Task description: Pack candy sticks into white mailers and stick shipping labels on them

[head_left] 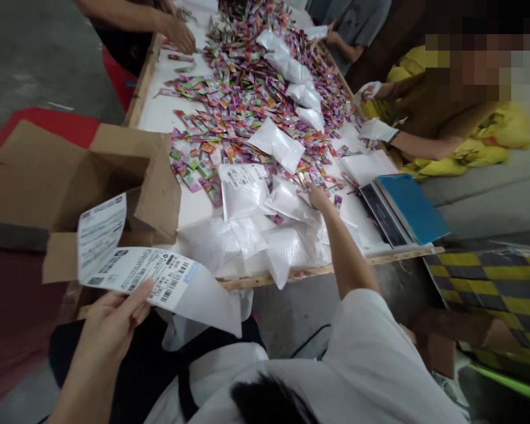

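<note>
My left hand (117,315) pinches a strip of printed shipping labels (152,274) between thumb and fingers. The strip bends upward at its far end, and its blank backing hangs down over my lap. Across the table, my right hand (317,197) has its fingers closed at the upper right edge of a filled white plastic bag (291,200); the fingertips are partly hidden. Beside that bag lies another white bag (244,191) with a label stuck on it. More filled white bags (287,247) lie along the near table edge.
An open cardboard box (159,194) stands at the left. Small colourful packets (247,88) are heaped over the white table (154,106), with white bags on top. A flat device with a blue top (413,206) sits at the right. Other people work around the table, one with white gloves (377,129).
</note>
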Demonstrator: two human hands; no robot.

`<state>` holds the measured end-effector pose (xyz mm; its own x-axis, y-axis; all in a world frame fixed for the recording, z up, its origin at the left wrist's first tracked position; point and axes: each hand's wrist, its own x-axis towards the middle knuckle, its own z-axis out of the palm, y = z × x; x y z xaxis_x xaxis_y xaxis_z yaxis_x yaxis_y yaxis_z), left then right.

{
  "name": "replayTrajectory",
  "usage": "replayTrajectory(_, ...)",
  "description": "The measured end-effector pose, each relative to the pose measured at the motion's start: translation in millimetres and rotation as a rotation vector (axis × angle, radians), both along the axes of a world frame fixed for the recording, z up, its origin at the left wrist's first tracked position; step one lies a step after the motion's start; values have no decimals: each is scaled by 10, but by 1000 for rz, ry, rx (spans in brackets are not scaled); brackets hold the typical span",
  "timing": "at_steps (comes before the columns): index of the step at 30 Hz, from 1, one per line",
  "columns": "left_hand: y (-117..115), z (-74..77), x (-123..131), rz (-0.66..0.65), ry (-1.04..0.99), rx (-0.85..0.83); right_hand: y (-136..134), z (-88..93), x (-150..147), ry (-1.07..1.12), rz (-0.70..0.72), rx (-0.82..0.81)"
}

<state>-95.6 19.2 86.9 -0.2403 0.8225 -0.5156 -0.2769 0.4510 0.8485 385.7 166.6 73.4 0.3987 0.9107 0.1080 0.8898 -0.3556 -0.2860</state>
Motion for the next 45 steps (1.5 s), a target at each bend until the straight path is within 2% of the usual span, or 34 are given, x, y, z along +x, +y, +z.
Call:
replayTrajectory(3,37,47,16,13,43,-14,-137,-202,-155,-180,-99,16)
replayTrajectory(4,46,56,23,14,50,-11,-191,-248,-193,-216,-86,2)
replayTrajectory(9,47,73,60,-31,29,35,-409,-428,-433,-126,97,-240)
replayTrajectory(12,-2,98,53,-28,21,75,-507,-449,-544,-164,172,-242)
replayTrajectory(14,-52,121,23,-25,20,98,-528,-364,-514,-131,230,-210)
replayTrajectory(15,-80,130,2,-30,19,106,-515,-283,-471,-101,215,-196)
replayTrajectory(17,-137,137,-38,-48,13,120,-438,-60,-389,-50,107,-145)
replayTrajectory(19,-185,128,-62,-65,7,133,-308,176,-437,-49,-10,-26)
replayTrajectory(21,-217,114,-55,-77,-2,159,-161,323,-725,-93,13,157)
replayTrajectory(23,-234,111,-22,-93,4,208,-38,320,-1245,-148,168,271)
replayTrajectory(25,-242,136,14,-113,36,264,24,208,-1855,-185,361,207)
replayTrajectory(27,-255,189,28,-142,74,300,-3,91,-2363,-200,531,39)
replayTrajectory(29,-284,252,11,-178,94,316,-125,57,-2640,-184,600,-82)
replayTrajectory(31,-327,291,-22,-216,104,328,-331,127,-2700,-70,588,-100)
replayTrajectory(34,-384,270,-61,-302,109,338,-759,320,-2684,383,696,-26)
replayTrajectory(36,-387,221,-79,-380,78,310,-1065,415,-2762,695,809,104)
replayTrajectory(37,-371,197,-90,-398,38,280,-1202,440,-2826,783,851,176)
replayTrajectory(39,-307,171,-119,-347,-97,199,-1420,453,-2948,809,958,273)
replayTrajectory(42,-180,196,-135,-195,-280,62,-1639,432,-3010,653,1194,352)
replayTrajectory(43,-145,211,-120,-160,-300,25,-1700,421,-3003,577,1228,394)
replayTrajectory(45,-94,229,-53,-106,-290,-29,-1821,401,-2984,419,1210,484)
